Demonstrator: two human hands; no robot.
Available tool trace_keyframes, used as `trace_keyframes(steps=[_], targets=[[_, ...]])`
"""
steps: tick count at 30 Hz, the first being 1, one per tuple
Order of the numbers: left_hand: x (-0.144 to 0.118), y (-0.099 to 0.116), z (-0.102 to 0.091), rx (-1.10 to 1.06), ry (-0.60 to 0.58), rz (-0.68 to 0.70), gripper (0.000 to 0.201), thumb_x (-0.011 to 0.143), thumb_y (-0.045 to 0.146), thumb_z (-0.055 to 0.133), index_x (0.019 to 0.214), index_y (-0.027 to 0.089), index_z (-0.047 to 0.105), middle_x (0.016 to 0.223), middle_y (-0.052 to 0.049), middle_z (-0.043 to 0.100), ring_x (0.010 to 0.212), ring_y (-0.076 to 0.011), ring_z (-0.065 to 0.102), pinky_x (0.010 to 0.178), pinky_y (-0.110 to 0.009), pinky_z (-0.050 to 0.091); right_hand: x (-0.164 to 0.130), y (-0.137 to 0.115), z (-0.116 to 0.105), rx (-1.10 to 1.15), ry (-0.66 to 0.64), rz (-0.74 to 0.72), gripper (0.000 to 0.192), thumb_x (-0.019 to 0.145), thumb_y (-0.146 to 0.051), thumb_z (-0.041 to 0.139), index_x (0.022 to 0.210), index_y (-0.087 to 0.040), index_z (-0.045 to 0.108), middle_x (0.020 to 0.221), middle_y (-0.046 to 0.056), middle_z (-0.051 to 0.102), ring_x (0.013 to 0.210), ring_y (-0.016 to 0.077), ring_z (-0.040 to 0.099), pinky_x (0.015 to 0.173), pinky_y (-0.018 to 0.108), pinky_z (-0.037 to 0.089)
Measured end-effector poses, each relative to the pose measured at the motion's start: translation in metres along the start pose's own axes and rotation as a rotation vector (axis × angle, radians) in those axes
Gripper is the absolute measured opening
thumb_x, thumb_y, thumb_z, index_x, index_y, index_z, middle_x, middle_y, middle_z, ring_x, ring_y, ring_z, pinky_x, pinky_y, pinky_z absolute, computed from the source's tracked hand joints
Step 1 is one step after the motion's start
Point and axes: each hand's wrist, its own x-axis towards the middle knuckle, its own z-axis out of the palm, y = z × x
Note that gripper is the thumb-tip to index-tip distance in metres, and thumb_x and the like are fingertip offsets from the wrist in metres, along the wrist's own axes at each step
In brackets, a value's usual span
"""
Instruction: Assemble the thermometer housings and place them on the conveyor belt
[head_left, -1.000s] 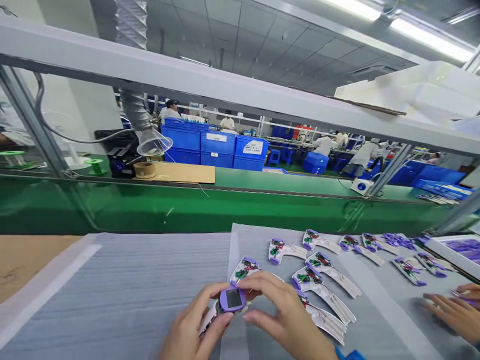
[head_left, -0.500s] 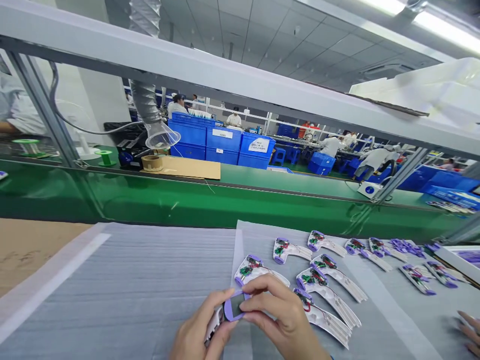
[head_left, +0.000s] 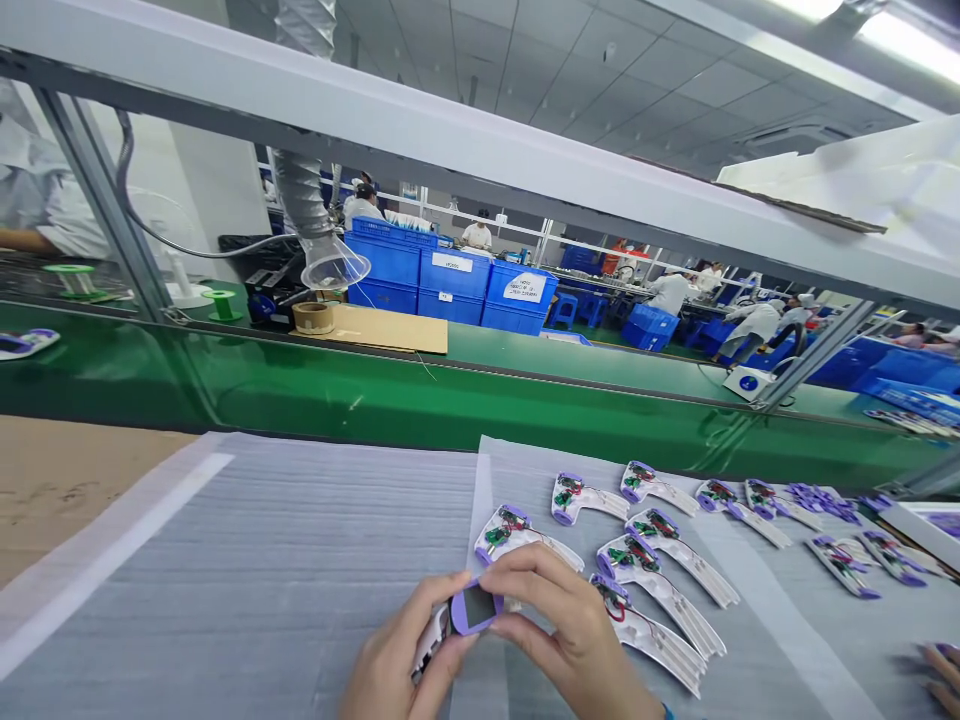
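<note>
A small white and purple device [head_left: 459,618] is being held by both hands just above the near edge of the table [head_left: 262,580], over the grey foam sheet. The left hand [head_left: 397,660] is being kept under the white handle, with its fingers closed around it, while the fingers of the right hand [head_left: 562,630] are being pinched on the purple head, beside the small dark screen [head_left: 478,604]. The screen is being turned up toward the camera.

Open device halves [head_left: 637,560] with green boards and wires inside are being laid out in rows toward the right side of the table, just beside the right hand. At the near right corner, fingertips of another person [head_left: 941,670] are being seen.

It is judged that the purple head is being pressed or checked on the body. For this to be done well, the handle should be supported firmly from below, the pressure should be given evenly on the purple rim and not on the screen, and the inner wires should be kept from being trapped in the seam.
</note>
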Motion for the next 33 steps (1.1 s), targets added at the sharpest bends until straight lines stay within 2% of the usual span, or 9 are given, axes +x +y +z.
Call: trace_keyframes(steps=[3, 7, 13, 18, 21, 24, 30, 33], targets=[[0.001, 0.001, -0.001, 0.004, -0.001, 0.033, 0.024, 0.083, 0.037, 0.054, 0.106, 0.035, 0.060, 0.085, 0.005, 0.070, 0.060, -0.0126, 0.063, 0.058, -0.018, 0.053, 0.001, 0.000, 0.000, 0.002, -0.019, 0.006, 0.025, 0.089, -0.021, 0.057, 0.114, -0.020, 0.060, 0.096, 0.008, 0.061, 0.088, 0.0177, 0.058, 0.076, 0.028, 0.050], [0.001, 0.002, -0.003, 0.036, 0.009, 0.078, 0.024, 0.084, 0.034, 0.053, 0.107, 0.034, 0.060, 0.085, 0.006, 0.070, 0.062, -0.0123, 0.064, 0.059, -0.017, 0.053, 0.002, -0.001, -0.001, 0.015, -0.012, -0.012, 0.017, 0.089, -0.020, 0.058, 0.104, -0.021, 0.065, 0.097, 0.008, 0.061, 0.089, 0.0169, 0.058, 0.077, 0.026, 0.049], [0.002, 0.006, -0.005, 0.211, 0.001, 0.259, 0.026, 0.087, 0.029, 0.051, 0.112, 0.037, 0.054, 0.097, 0.007, 0.071, 0.075, -0.0116, 0.068, 0.061, -0.013, 0.050, 0.010, -0.007, 0.000, 0.155, 0.036, 0.157, 0.004, 0.087, -0.016, 0.059, 0.089, -0.019, 0.060, 0.086, 0.003, 0.061, 0.084, 0.0151, 0.058, 0.074, 0.025, 0.046], [0.004, 0.005, -0.009, 0.321, -0.022, 0.386, 0.026, 0.088, 0.025, 0.047, 0.113, 0.034, 0.049, 0.093, 0.007, 0.071, 0.065, -0.0093, 0.067, 0.057, -0.013, 0.049, 0.019, -0.012, -0.002, 0.110, -0.052, 0.200, 0.010, 0.089, -0.015, 0.055, 0.081, -0.020, 0.055, 0.080, 0.001, 0.058, 0.078, 0.0145, 0.054, 0.071, 0.026, 0.042], [0.003, 0.004, -0.011, 0.368, -0.025, 0.426, 0.027, 0.089, 0.024, 0.044, 0.114, 0.034, 0.047, 0.092, 0.007, 0.070, 0.064, -0.0090, 0.067, 0.055, -0.013, 0.048, 0.021, -0.015, -0.003, 0.089, -0.097, 0.219, 0.011, 0.092, -0.013, 0.049, 0.084, -0.020, 0.051, 0.087, 0.002, 0.055, 0.081, 0.0145, 0.053, 0.072, 0.026, 0.042], [0.002, 0.004, -0.011, 0.358, -0.027, 0.388, 0.029, 0.088, 0.023, 0.046, 0.114, 0.035, 0.048, 0.092, 0.008, 0.071, 0.064, -0.0091, 0.067, 0.056, -0.013, 0.049, 0.019, -0.015, 0.002, 0.044, -0.095, 0.156, 0.013, 0.094, -0.012, 0.040, 0.086, -0.020, 0.046, 0.095, 0.005, 0.051, 0.089, 0.0165, 0.051, 0.076, 0.029, 0.043], [0.007, 0.010, -0.010, 0.181, 0.040, 0.101, 0.022, 0.086, 0.034, 0.052, 0.107, 0.027, 0.056, 0.089, 0.002, 0.071, 0.071, -0.0149, 0.068, 0.065, -0.020, 0.054, 0.007, -0.010, 0.020, -0.076, 0.036, -0.050, 0.013, 0.097, -0.018, 0.034, 0.089, -0.021, 0.044, 0.095, 0.006, 0.050, 0.098, 0.0208, 0.049, 0.086, 0.036, 0.041], [0.012, 0.007, -0.009, 0.150, 0.096, 0.035, 0.025, 0.086, 0.037, 0.051, 0.107, 0.025, 0.056, 0.097, -0.002, 0.070, 0.081, -0.0189, 0.068, 0.071, -0.026, 0.055, 0.001, -0.010, 0.029, -0.061, 0.128, 0.014, 0.012, 0.097, -0.023, 0.035, 0.090, -0.022, 0.045, 0.098, 0.006, 0.051, 0.098, 0.0202, 0.050, 0.085, 0.034, 0.041]])
